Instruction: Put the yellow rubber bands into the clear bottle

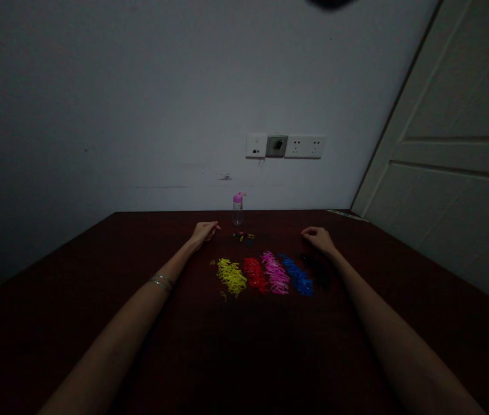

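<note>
My left hand (pixel 205 231) rests on the dark red table with its fingers loosely curled, left of a small mixed bunch of coloured rubber bands (pixel 243 236). Nothing shows in its fingers. Across the table my right hand (pixel 318 238) lies with bent fingers drawn together, and no object is visible there either. Between my forearms lie piles of small rubber bands side by side: yellow (pixel 231 276), red (pixel 255 275), pink (pixel 276 273) and blue (pixel 297 275). A black pile (pixel 317 271) beside my right wrist barely stands out from the dark tabletop.
A clear bottle with a pink lid (pixel 237 210) stands upright behind the mixed bunch. The table (pixel 175 357) meets a pale wall carrying sockets (pixel 305 147). A white panelled door (pixel 452 150) rises at the right. The light is dim.
</note>
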Tool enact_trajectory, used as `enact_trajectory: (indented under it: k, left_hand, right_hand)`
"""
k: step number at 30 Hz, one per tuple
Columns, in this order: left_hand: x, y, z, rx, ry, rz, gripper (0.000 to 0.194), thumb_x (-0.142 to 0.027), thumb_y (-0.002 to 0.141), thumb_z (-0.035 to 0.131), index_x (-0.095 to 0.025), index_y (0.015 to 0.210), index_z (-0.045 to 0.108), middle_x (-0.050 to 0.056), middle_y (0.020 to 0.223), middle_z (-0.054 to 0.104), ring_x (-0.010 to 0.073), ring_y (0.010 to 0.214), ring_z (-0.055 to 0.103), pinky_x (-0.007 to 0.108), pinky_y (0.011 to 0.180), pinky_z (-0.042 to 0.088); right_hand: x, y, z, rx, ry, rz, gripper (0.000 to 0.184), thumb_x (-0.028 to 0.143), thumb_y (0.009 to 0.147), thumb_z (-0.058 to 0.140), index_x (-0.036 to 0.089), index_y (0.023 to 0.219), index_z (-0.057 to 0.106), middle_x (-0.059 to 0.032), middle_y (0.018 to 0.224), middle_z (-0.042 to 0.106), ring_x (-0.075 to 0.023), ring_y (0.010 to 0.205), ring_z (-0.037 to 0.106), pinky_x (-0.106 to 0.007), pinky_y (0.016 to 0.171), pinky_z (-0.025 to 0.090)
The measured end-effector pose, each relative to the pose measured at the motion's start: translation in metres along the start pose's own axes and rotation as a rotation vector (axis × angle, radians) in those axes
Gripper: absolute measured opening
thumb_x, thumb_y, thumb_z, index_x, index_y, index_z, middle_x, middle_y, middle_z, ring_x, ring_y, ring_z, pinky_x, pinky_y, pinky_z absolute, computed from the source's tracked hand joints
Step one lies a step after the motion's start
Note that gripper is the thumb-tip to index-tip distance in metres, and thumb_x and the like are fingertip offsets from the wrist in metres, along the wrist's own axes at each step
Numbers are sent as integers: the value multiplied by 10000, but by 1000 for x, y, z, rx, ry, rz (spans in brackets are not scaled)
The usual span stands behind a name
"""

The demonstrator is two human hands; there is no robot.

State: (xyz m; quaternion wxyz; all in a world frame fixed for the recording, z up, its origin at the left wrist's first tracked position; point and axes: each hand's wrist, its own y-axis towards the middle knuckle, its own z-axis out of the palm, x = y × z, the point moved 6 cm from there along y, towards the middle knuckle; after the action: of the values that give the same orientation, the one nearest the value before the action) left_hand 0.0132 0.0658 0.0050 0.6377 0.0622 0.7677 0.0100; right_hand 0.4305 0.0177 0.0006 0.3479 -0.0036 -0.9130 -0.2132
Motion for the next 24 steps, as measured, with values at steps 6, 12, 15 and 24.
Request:
enact_trajectory:
  k: [6,12,15,24]
  left_hand:
    - [-4,-7,2,-2,52,60,361,-442,692,516,-97,703,620,-55,428,370,28,337,248,185,364,159]
    - [-5,-9,3,-22,173,99,371,-447,692,495,-101,675,626,-45,432,377,36,353,273,186,373,176]
    - [-6,-10,3,-22,188,109,368,-442,693,489,-101,672,625,-41,440,384,38,358,288,181,375,184]
    - [-6,-13,0,-61,71,81,343,-425,699,495,-103,665,607,-53,433,368,29,338,262,184,367,166]
  right_hand:
    - [12,7,-1,108,259,50,278,307,598,592,127,793,671,-61,754,679,-166,668,599,-254,620,454]
    - [89,2,36,432,251,-133,244,237,608,600,124,813,672,-44,719,665,-139,653,587,-217,596,444]
    - [130,-11,68,583,191,-277,249,182,632,573,128,855,670,-33,758,669,-140,695,590,-222,634,448]
    - [179,-26,107,635,-150,-631,295,82,642,554,166,901,669,-65,977,634,-180,901,560,-260,797,408]
